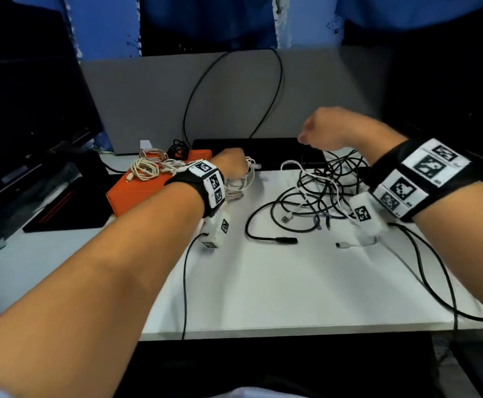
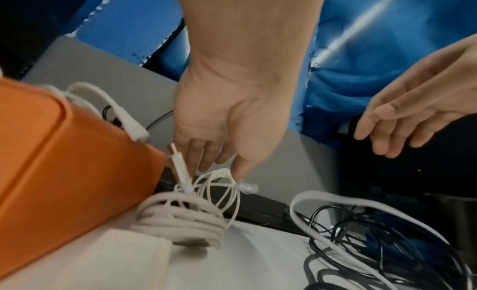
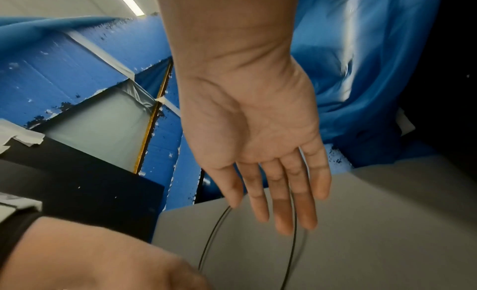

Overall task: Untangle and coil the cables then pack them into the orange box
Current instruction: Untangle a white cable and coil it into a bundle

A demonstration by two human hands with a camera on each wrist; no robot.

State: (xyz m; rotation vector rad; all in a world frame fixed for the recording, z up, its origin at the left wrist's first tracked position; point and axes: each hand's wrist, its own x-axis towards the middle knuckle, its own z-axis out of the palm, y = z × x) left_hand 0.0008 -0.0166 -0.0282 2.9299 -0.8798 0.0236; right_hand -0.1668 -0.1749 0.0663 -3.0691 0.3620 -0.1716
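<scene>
The orange box (image 1: 137, 191) (image 2: 64, 162) stands at the left of the white table (image 1: 263, 282), with several coiled pale cables (image 1: 148, 166) and a small black coil (image 1: 178, 149) lying on top. My left hand (image 1: 231, 163) (image 2: 222, 131) reaches down just right of the box, its fingertips pinching the thin upper loops of a white cable coil (image 1: 241, 179) (image 2: 180, 221) that rests on the table against the box. My right hand (image 1: 329, 130) (image 3: 258, 141) hovers with straight, relaxed fingers above the tangle of black and white cables (image 1: 320, 193) (image 2: 374, 243), holding nothing.
A grey board (image 1: 148, 96) stands behind the table with a black cable loop (image 1: 274, 90) hanging across it. A flat black device (image 1: 263, 150) lies at the table's back edge. A dark monitor (image 1: 19, 110) is at the left. Loose cable ends (image 1: 283, 240) lie mid-table.
</scene>
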